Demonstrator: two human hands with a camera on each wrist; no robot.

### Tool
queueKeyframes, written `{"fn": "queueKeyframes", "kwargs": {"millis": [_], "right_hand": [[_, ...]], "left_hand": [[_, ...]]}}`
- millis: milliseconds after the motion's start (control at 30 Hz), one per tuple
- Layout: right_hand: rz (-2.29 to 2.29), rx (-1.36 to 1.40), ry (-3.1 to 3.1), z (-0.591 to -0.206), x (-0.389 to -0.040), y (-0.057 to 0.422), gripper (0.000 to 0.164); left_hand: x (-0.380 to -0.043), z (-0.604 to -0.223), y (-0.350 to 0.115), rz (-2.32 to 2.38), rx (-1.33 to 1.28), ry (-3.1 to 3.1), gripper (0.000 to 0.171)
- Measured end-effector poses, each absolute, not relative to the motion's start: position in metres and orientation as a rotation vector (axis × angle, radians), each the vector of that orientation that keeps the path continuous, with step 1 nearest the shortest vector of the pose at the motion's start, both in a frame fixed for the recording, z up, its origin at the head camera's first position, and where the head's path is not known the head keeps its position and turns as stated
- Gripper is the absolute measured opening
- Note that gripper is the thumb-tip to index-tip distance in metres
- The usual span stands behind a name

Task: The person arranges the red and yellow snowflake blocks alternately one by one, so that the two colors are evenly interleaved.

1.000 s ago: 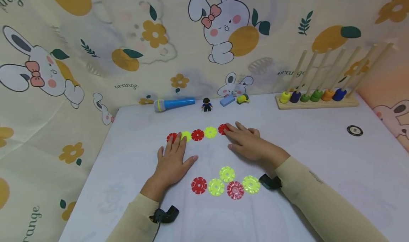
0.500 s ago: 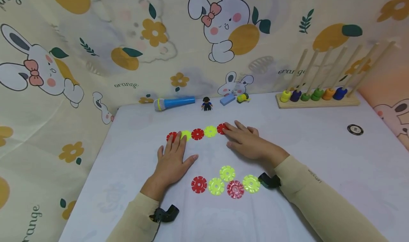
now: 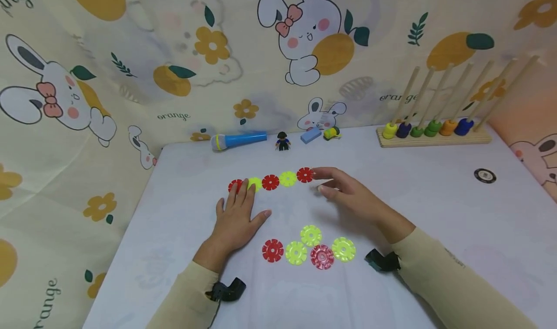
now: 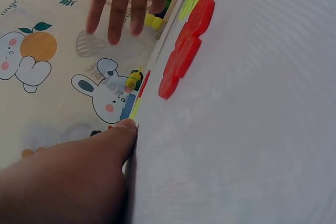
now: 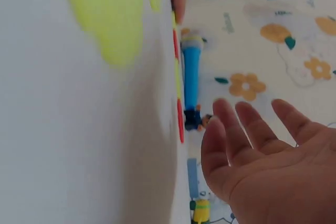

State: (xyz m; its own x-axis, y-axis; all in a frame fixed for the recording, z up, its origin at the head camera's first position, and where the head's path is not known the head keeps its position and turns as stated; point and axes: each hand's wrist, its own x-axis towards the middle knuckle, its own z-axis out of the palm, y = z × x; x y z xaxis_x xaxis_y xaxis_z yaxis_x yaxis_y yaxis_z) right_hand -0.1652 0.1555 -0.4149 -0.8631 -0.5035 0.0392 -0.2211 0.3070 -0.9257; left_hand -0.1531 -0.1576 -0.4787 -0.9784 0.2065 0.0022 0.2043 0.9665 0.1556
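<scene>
Flower-shaped plastic discs form a row across the table. My left hand (image 3: 235, 225) lies flat with its fingertips on the leftmost red disc (image 3: 232, 185) and the yellow-green disc (image 3: 257, 183) beside it, partly covering both. Rightward follow a middle red disc (image 3: 271, 182), another yellow-green disc (image 3: 287, 178) and the end red disc (image 3: 304, 175). My right hand (image 3: 354, 193) is raised over the table, fingers loosely bent, index fingertip right at the end disc's edge in the head view. In the right wrist view, nothing shows in the right hand (image 5: 278, 171).
Nearer lie a red disc (image 3: 272, 250), a glossy red disc (image 3: 322, 256) and several yellow-green discs (image 3: 296, 253). Along the back are a toy microphone (image 3: 241, 139), a figure (image 3: 283, 141), a blue block (image 3: 311, 135) and a peg stand (image 3: 435, 141). A round chip (image 3: 485, 176) lies right.
My right hand has lifted off the end red disc and drawn back to the right, uncovering it. That disc had shifted slightly left earlier. The left hand stays on its discs.
</scene>
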Motion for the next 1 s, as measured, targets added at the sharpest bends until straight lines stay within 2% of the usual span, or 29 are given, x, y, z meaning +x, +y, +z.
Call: {"fn": "queueKeyframes", "kwargs": {"millis": [100, 300, 400, 667, 1000], "right_hand": [[-1.593, -0.687, 2.234, -0.422, -0.153, 0.158, 0.049], [-1.394, -0.645, 2.209, -0.439, -0.136, 0.157, 0.072], [-1.239, -0.666, 2.295, -0.442, -0.132, 0.153, 0.075], [-1.014, -0.777, 2.488, -0.444, -0.125, 0.143, 0.045], [-1.428, -0.414, 2.379, -0.443, -0.135, 0.151, 0.016]], "left_hand": [[-0.153, -0.478, -0.157, 0.248, 0.324, 3.106, 0.097], [-0.153, -0.476, -0.157, 0.253, 0.321, 3.109, 0.097], [-0.152, -0.476, -0.157, 0.26, 0.32, 3.105, 0.097], [-0.152, -0.478, -0.158, 0.256, 0.322, 3.111, 0.097], [-0.153, -0.478, -0.157, 0.276, 0.319, 3.103, 0.096]]}}
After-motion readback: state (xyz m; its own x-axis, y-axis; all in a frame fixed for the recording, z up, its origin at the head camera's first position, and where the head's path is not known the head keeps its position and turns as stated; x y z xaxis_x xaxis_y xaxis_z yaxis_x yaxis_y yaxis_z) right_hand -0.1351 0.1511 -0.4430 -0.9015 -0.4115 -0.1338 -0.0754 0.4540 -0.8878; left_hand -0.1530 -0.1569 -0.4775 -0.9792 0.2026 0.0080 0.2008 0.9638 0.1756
